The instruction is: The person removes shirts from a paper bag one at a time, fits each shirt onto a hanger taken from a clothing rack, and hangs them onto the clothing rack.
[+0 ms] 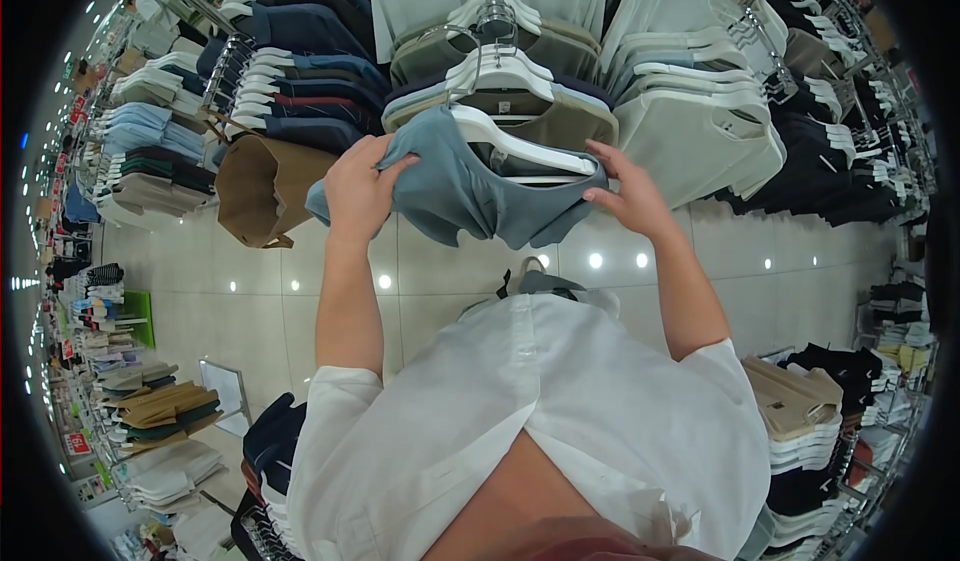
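A blue-grey T-shirt point(480, 201) hangs on a white hanger point(520, 146) whose metal hook reaches up to the rack's front rail. My left hand point(362, 183) is closed on the shirt's shoulder and sleeve, with the cloth bunched at thumb and fingers. At the opposite shoulder, my right hand point(632, 191) holds the shirt's edge between thumb and fingers. The neckline faces up, and part of the hanger shows through it. Just behind is an olive-brown shirt point(560, 121) on its own white hanger, partly covered by the blue-grey one.
Navy and dark shirts point(310, 96) hang to the left, with a brown garment point(255, 186) in front of them. Whitish shirts point(690, 141) hang to the right on a metal rail point(765, 56). Shiny floor tiles point(430, 271) lie below. Beige clothes point(795, 396) are at lower right.
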The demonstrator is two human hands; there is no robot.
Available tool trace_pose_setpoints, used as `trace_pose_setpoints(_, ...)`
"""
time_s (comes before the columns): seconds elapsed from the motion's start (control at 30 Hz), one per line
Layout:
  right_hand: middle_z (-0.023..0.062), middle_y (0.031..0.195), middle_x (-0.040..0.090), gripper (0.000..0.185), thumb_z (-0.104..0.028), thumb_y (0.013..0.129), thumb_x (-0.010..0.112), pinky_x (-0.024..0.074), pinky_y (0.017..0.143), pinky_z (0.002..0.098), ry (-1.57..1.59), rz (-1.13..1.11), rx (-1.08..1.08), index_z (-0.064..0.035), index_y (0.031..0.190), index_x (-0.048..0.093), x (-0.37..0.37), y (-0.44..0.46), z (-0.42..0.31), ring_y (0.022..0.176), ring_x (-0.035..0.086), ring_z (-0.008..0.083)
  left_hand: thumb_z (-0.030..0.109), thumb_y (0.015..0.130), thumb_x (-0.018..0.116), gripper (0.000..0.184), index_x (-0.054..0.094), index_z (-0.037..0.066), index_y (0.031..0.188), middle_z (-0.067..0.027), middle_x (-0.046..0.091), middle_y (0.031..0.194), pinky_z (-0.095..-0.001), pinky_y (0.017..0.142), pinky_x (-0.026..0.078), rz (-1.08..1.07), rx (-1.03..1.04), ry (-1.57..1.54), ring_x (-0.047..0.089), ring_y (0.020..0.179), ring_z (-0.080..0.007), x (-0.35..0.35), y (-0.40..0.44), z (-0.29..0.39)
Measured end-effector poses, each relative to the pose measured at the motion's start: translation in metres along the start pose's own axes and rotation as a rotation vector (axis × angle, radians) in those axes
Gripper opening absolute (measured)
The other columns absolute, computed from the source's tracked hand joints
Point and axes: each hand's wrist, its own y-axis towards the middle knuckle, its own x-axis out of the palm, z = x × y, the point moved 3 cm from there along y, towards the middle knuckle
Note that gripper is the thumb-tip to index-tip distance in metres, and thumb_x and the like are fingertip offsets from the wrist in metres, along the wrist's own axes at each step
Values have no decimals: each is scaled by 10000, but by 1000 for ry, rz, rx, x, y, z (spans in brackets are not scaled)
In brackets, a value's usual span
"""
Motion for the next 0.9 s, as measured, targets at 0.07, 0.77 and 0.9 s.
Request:
trace_pose_setpoints(0.07, 182, 1364, 684, 593, -87, 907, 788, 487, 1043, 396, 28, -47, 27, -58, 1464, 584, -2, 1, 0, 1207, 659, 334, 237, 836, 824, 245, 764, 86, 1019, -78, 677, 858, -391, 700, 504, 6, -5, -18, 654, 797, -319, -1, 0, 0)
trace_pose_setpoints(0.77, 125, 1000, 736, 390, -188, 857, 865, 529, 786, 364, -62, 14, -56, -44, 1186, 714, -3, 31, -44, 873, 678, 276, 200, 797, 861, 300, 740, 52, 1027, -103, 681, 893, -403, 741, 522, -36, 107, -76, 653, 828, -325, 18, 5, -2)
trace_pose_setpoints(0.9, 92, 972, 730, 364, -165, 856, 867, 510, 762, 331, -52, 26, 13, -31, 1164, 726, -24, 29, -37, 838, 643, 202, 175, 789, 878, 325, 735, 14, 1032, -117, 704, 939, -392, 779, 538, -75, 17, 22, 671, 852, -338, 3, -1, -43)
